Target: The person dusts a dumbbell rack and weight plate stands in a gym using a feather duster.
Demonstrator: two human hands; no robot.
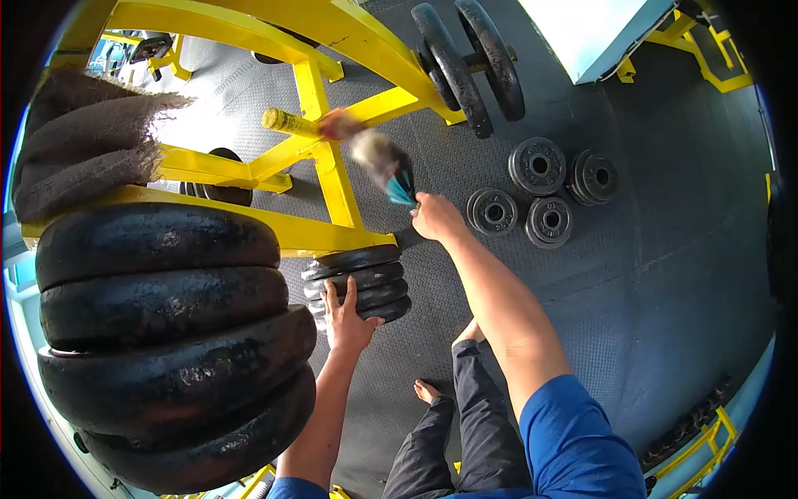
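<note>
right grip: right hand (435, 216), centre of frame, fingers closed around the teal handle end of a duster (378, 158); clamped on it.
duster axis: runs from the grip up and left; blurred brush head lies against the yellow frame (332, 179), beside the yellow peg (287, 122). Blur, so exact contact can't be told.
left grip: left hand (345, 320), lower centre, fingers spread flat, palm pressed on the side of the plate stack (359, 281); open, touching, not wrapped round anything.
plate stack: four dark discs piled just under the yellow frame's upright, directly below the duster head.
nearer hand: left is on the stack; right is above and right of it, nearer the frame.
arm pose: right arm stretched out nearly straight from lower right, blue sleeve at shoulder; left arm reaches straight up from bottom centre.
loose plates: four small discs (540, 187) on the floor (665, 274), right of the right hand, apart from it.
big plates: large black discs (166, 333) fill left of frame, close to camera.
loaded bar: two plates (470, 62) top centre.
legs: dark trousers, bare feet, bottom centre.
</note>
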